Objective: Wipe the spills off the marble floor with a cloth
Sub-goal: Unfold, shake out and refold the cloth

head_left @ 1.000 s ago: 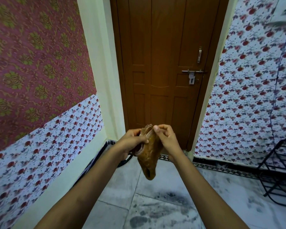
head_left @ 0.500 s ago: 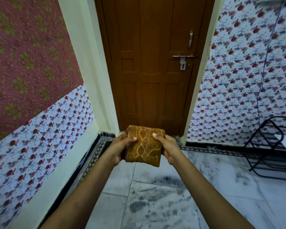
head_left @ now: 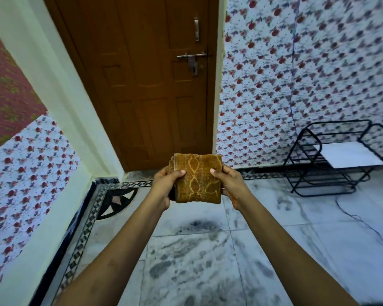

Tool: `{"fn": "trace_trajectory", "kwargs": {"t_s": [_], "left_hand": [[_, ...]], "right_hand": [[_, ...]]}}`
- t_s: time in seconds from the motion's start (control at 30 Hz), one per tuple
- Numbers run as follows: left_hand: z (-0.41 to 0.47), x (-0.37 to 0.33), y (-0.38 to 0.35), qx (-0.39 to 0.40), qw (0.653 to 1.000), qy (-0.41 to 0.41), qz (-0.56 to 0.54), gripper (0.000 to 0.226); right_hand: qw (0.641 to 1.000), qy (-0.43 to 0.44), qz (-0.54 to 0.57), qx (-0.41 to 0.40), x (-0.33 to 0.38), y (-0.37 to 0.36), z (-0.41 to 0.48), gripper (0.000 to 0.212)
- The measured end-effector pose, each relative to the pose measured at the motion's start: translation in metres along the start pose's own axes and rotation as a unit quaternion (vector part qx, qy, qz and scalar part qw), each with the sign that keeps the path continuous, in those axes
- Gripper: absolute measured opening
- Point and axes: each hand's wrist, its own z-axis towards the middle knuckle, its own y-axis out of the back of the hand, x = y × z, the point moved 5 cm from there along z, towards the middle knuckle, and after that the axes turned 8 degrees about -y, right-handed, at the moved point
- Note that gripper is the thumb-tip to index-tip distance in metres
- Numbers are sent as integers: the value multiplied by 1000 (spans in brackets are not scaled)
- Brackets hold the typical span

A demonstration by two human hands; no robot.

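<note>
A folded cloth (head_left: 197,177) is held up between 2 hands, above the marble floor (head_left: 281,244) and touching nothing else. It is a thick, mustard-brown towelling square with a paler yellow pattern of looping lines on the face turned toward the camera; several stacked layers show at its upper left corner. The left hand (head_left: 164,184) grips the cloth's left edge, thumb lying across the front and fingers curled behind. The right hand (head_left: 229,184) grasps the right edge the same way, thumb on the front.

Below the hands, the white, grey-veined floor carries dark grey smudges (head_left: 195,225), the heaviest patch just under the cloth and more blotches nearer the person. Beyond the hands stands a brown wooden door (head_left: 146,85) with a metal sliding latch (head_left: 191,56). To the right of the right hand, a black wire rack (head_left: 323,164) stands on the floor against the flowered wallpaper (head_left: 296,85), with a white sheet (head_left: 349,157) lying on it.
</note>
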Motion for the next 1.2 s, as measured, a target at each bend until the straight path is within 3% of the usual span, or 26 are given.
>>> {"fn": "trace_trajectory", "kwargs": {"t_s": [0.43, 0.63, 0.73, 0.9, 1.03, 1.2], "left_hand": [[29, 45, -309, 60, 998, 0, -29, 38], [65, 56, -419, 91, 995, 26, -20, 25], [94, 64, -468, 104, 994, 37, -10, 15], [155, 83, -567, 124, 991, 54, -1, 20], [194, 88, -647, 144, 987, 75, 2, 33], [234, 95, -745, 170, 981, 96, 16, 38]], "right_hand": [[992, -22, 83, -97, 86, 288, 44, 26], [985, -19, 104, -137, 118, 387, 83, 32], [983, -22, 110, -146, 130, 430, 111, 28], [977, -38, 103, -181, 160, 513, 167, 14], [970, -61, 85, -221, 191, 577, 204, 38], [965, -57, 60, -250, 235, 658, 240, 36]]}}
